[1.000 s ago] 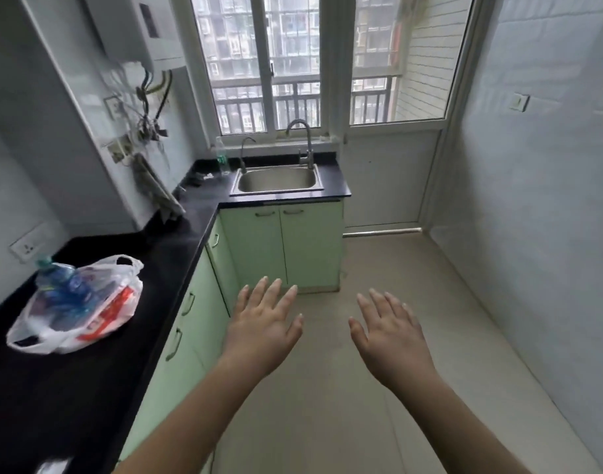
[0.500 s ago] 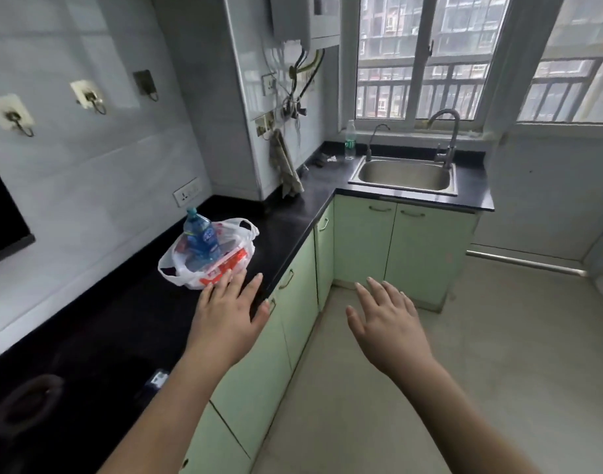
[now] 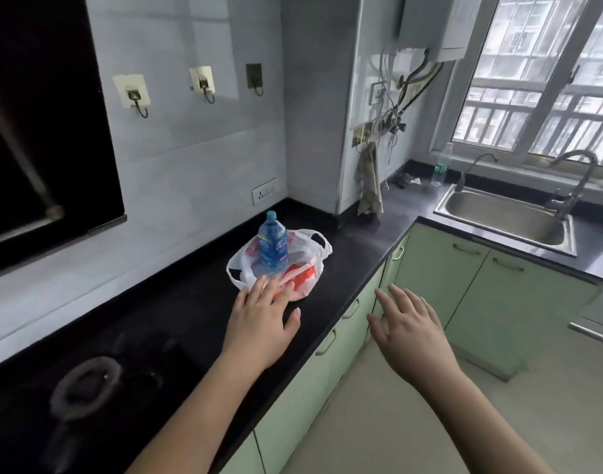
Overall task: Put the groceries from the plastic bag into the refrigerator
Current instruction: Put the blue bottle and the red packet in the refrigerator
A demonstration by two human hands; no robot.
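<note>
A: Head view: what surface is seen, taking the plastic bag (image 3: 279,265) as the landmark?

B: A black countertop (image 3: 177,323) is shown, running in an L under pale tiled walls. The bag is set on it, mouth open, with a blue bottle (image 3: 272,246) stood upright inside and red packets (image 3: 298,278) lain beside it. Left of the bag a stove burner (image 3: 84,388) is sunk into the counter; far right of the bag a steel sink (image 3: 505,218) is fitted below a barred window (image 3: 546,73). Behind the bag a wall socket (image 3: 265,192) is mounted, and a cloth (image 3: 370,181) is hung further right.

A: And the hands?

B: The left hand (image 3: 262,323) is held flat with fingers spread, its fingertips overlapping the bag's near side; whether contact is made cannot be told. The right hand (image 3: 409,323) is spread too, nothing gripped, held off the counter edge to the bag's right.

A: Edges and free room?

B: The counter's front edge is passed just right of the bag, above green cabinets (image 3: 440,268). Bare floor (image 3: 412,405) is left open beyond that edge.
</note>
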